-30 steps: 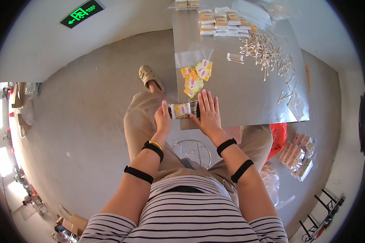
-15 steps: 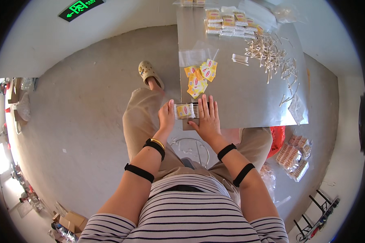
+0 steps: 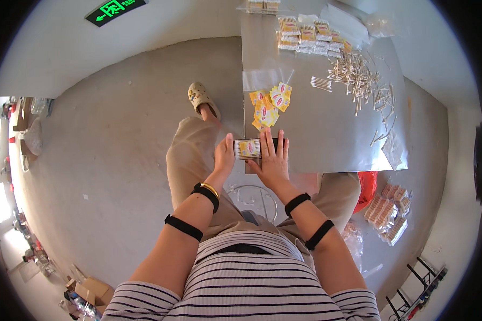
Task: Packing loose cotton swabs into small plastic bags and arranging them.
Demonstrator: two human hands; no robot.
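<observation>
A small pack of cotton swabs (image 3: 247, 149) with a yellow and white card on top lies level at the table's near left corner. My left hand (image 3: 224, 155) grips its left end, thumb and fingers closed against it. Beside its right end, my right hand (image 3: 273, 158) lies flat with the fingers stretched out. Those fingers cover most of a dark flat piece (image 3: 276, 143) whose shape I cannot make out. Just beyond the hands is a loose pile of yellow and white cards (image 3: 266, 113), with clear plastic bags (image 3: 261, 79) behind it.
On the metal table (image 3: 310, 128), loose cotton swabs (image 3: 353, 77) are heaped at the right, beside a small neat row of swabs (image 3: 321, 83). Finished-looking swab packs (image 3: 307, 35) are stacked at the far side. Bundled packs (image 3: 385, 206) sit on the floor at right, near a red bag (image 3: 366, 190).
The swabs that stuck out between the card and my right hand no longer show, and more of the dark piece shows under my fingers. The whole view has shifted slightly.
</observation>
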